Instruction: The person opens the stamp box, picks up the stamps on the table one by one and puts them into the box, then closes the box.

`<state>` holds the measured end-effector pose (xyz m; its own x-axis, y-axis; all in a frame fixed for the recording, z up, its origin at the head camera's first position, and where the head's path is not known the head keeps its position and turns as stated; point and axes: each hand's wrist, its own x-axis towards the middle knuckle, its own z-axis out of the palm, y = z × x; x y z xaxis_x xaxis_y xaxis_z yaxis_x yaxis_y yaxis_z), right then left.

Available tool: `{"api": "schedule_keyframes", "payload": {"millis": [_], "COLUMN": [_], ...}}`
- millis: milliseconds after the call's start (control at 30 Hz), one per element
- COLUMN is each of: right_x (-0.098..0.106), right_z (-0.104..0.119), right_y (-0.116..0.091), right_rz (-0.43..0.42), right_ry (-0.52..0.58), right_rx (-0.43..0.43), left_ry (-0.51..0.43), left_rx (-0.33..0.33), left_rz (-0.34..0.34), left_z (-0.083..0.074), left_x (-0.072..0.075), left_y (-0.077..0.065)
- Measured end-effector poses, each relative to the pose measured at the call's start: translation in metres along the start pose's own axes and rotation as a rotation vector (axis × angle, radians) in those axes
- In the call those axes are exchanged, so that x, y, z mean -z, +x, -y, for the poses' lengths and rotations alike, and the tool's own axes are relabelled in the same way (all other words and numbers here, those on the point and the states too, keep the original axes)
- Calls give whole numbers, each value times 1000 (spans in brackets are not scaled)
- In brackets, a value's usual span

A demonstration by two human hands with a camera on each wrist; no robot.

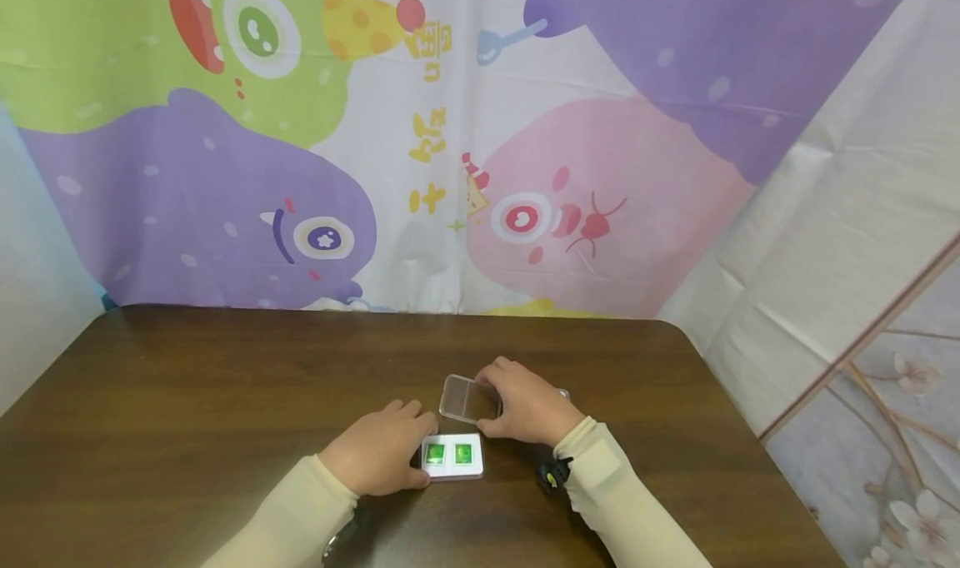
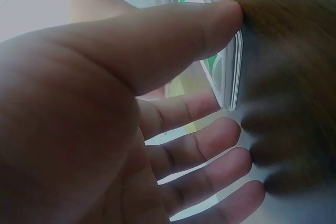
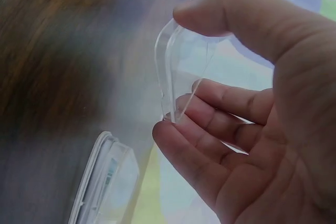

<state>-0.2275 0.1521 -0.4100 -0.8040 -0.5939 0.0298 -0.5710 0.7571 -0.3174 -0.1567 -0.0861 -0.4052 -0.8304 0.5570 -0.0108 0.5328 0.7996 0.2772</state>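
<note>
A flat white case (image 1: 453, 470) with two small green pictures lies on the table, and my left hand (image 1: 381, 451) grips its left end between thumb and index finger. In the left wrist view, the other fingers (image 2: 220, 135) spread beside the case. Just behind it, my right hand (image 1: 529, 403) holds a clear plastic lid (image 1: 454, 396) by its edges, thumb on one side and fingertips on the other. The right wrist view shows this transparent lid (image 3: 181, 64) tilted between them. Part of its right end is hidden by the hand in the head view.
Another clear plastic case (image 3: 107, 179) lies beyond the right hand, mostly hidden by it in the head view. The brown wooden table (image 1: 225, 385) meets a cartoon-printed curtain (image 1: 420, 260) at its back edge. A flowered panel (image 1: 892, 435) stands on the right.
</note>
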Motion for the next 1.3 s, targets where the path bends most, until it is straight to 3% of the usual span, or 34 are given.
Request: {"api": "schedule_keyframes", "payload": {"millis": [300, 667, 1300], "right_x": [5, 8, 6], "right_z": [7, 12, 24], "right_y": [-2, -4, -8], "right_rz": [-27, 7, 210], "right_ry": [17, 52, 37], "right_rx": [38, 43, 89], "left_ry": [-4, -26, -43], "left_rx": [27, 25, 80], "left_rz": [0, -10, 20], "left_z": [3, 2, 2], "left_x": [-2, 1, 1], "left_y": [0, 1, 4]}}
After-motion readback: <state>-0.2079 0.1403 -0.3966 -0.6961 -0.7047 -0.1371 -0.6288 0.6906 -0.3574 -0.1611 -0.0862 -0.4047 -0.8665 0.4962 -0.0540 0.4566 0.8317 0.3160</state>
